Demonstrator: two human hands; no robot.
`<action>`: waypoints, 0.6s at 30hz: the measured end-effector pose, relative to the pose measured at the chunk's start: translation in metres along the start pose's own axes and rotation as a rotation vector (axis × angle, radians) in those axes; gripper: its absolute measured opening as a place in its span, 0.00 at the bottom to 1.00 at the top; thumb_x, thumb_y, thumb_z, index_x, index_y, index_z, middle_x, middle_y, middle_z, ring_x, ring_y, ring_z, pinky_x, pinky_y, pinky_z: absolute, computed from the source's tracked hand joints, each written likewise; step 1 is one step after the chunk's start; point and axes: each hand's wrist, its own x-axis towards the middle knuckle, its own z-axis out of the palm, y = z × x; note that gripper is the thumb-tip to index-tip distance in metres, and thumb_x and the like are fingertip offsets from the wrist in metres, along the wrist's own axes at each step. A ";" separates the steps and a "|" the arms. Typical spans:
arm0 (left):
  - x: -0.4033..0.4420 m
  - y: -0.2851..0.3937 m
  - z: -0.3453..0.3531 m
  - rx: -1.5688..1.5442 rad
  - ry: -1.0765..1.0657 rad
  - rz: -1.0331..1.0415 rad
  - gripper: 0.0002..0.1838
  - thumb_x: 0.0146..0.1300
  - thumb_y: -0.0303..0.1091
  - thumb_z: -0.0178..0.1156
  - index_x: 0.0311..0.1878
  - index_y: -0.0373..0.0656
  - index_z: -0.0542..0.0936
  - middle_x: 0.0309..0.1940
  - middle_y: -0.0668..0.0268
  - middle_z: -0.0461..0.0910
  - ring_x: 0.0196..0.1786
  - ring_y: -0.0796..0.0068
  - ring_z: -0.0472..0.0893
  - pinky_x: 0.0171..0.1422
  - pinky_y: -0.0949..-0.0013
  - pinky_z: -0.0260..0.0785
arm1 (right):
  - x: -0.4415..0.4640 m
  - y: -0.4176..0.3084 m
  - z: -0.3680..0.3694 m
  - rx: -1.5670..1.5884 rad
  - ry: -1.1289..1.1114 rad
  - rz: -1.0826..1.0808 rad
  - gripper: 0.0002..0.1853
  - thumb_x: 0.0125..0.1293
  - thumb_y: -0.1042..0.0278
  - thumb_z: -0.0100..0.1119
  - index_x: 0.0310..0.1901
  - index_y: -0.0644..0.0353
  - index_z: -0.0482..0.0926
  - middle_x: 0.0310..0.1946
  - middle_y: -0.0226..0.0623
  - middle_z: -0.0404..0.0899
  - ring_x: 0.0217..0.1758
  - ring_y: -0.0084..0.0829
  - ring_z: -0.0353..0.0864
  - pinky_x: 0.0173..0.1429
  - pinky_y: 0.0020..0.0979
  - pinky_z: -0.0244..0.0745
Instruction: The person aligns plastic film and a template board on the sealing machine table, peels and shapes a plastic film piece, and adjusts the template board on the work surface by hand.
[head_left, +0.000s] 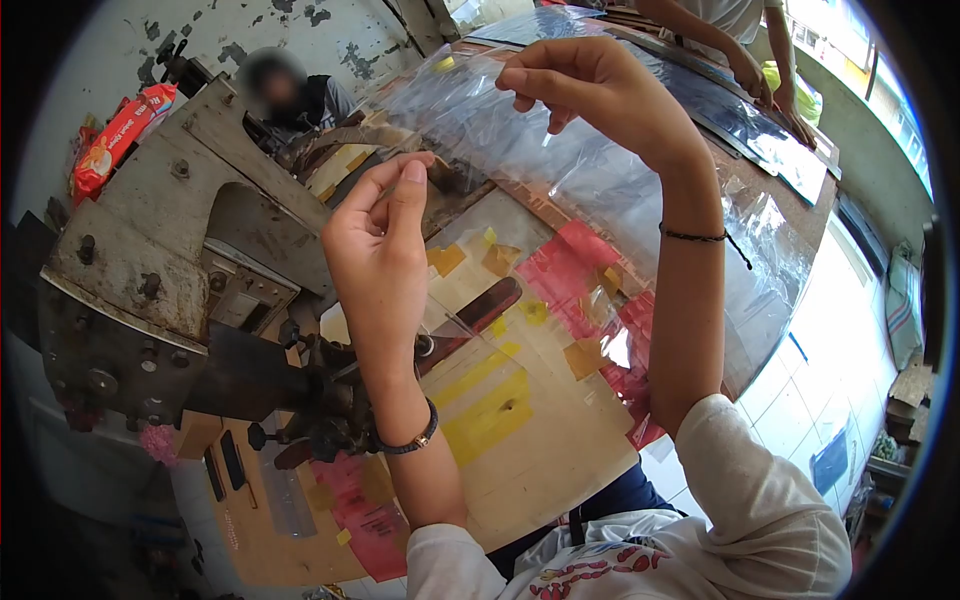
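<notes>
My left hand is raised over the work board, with thumb and forefinger pinched together at the top. My right hand is held higher and farther off, its thumb and fingers also closed in a pinch. I cannot make out what either hand holds; clear film would hardly show here. Below them lies a pale board with yellow tape and red sheet pieces along its far edge. Beyond the board, crumpled clear plastic sheeting covers much of the table, under my right hand.
A heavy worn metal machine stands close on the left, with a red snack packet on it. A person is behind the machine. At the far right, a co-worker's hands rest by dark glossy sheets.
</notes>
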 end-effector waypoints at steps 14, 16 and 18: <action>0.002 0.000 -0.007 -0.021 0.127 0.092 0.13 0.75 0.35 0.58 0.48 0.33 0.83 0.30 0.78 0.77 0.23 0.95 0.57 0.25 0.80 0.46 | -0.001 -0.003 -0.002 0.041 -0.082 0.011 0.17 0.71 0.54 0.62 0.49 0.61 0.86 0.37 0.29 0.87 0.39 0.19 0.83 0.42 0.24 0.80; 0.002 -0.002 -0.006 -0.037 0.151 0.125 0.12 0.75 0.35 0.57 0.47 0.34 0.82 0.27 0.79 0.73 0.22 0.95 0.56 0.24 0.80 0.44 | 0.000 -0.001 0.001 0.061 -0.096 -0.038 0.16 0.72 0.55 0.63 0.48 0.60 0.86 0.35 0.28 0.86 0.38 0.17 0.82 0.42 0.23 0.78; 0.000 0.001 -0.004 -0.060 0.177 0.137 0.11 0.76 0.36 0.56 0.45 0.36 0.81 0.21 0.82 0.62 0.20 0.95 0.52 0.23 0.79 0.40 | -0.001 0.000 0.003 0.058 -0.144 -0.067 0.15 0.72 0.56 0.63 0.47 0.61 0.86 0.34 0.27 0.85 0.38 0.16 0.81 0.42 0.23 0.77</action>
